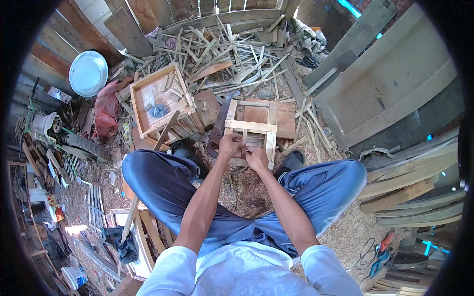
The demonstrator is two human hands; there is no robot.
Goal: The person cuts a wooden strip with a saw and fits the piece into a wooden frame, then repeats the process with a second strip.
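1. Far on the left, a white round bowl [88, 73] lies by the wall. A red bag [106, 111] lies just near of it.
2. Next comes a wooden crate [160, 98]. It has slats all round and looks done. Something blue-grey sits inside it.
3. Your left hand [231, 146] is in the middle, between your knees. Its fingers [236, 143] are shut tight on a thin slat of the small wooden frame [251, 126].
4. The small wooden frame stands on the sawdust floor [237, 190], just far of your hands and right of the wooden crate. It has a flat strip across the top and posts at the sides. The sides look mostly open next to the wooden crate, so it seems only part built, with more slats to go on.
5. Your right hand [257, 158] touches your left hand at the near edge of the frame. Its fingers are bent in, but you cannot tell if they grip the frame or only press on it.
6. Behind the frame, far off, lies a big pile of wood strips [232, 49].
7. On the right, a wide grey board [390, 84] leans. An orange tool [382, 246] lies near on the right.
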